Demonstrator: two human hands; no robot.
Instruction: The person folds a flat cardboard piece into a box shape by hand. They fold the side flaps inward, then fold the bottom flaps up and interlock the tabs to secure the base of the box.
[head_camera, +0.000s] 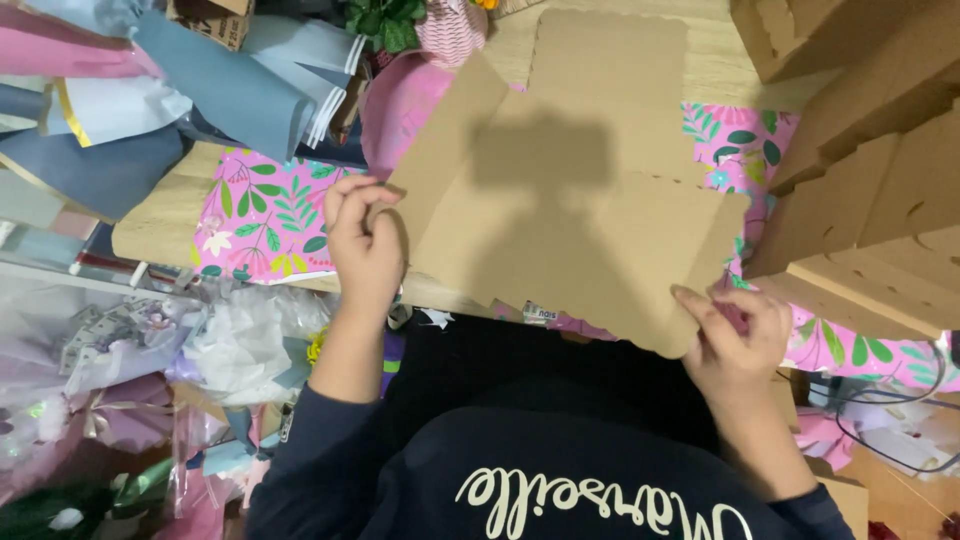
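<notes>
- a flat, unfolded sheet of plain brown cardboard with scalloped edges and angled flaps (570, 200) lies spread over the pale wooden worktop (160, 225), its matte surface crossed by a dark shadow.
- the left hand (365, 245) is curled closed on the sheet's left flap, fingers bent over the edge near the worktop's front.
- the right hand (735, 340) pinches the sheet's lower right corner, thumb on top and fingers tucked below, nearly closed.
- under the sheet lies glossy pink wrapping paper printed with green leaves and small flowers (265, 215), showing at the left and again at the right.
- a stack of more brown cardboard pieces with cut notches (860, 190) rises at the right, just beside the sheet.
- rolls of smooth grey-blue, white and pink wrapping paper (200, 90) are heaped at the upper left, well apart from the hands.
- a pink ribbed pot holding a green leafy plant (440, 30) stands at the top edge.
- crinkled white tissue and clear cellophane (235, 345) pile up below the worktop at the left.
- a small white rectangular label (540, 313) peeks out beneath the sheet's front edge.
</notes>
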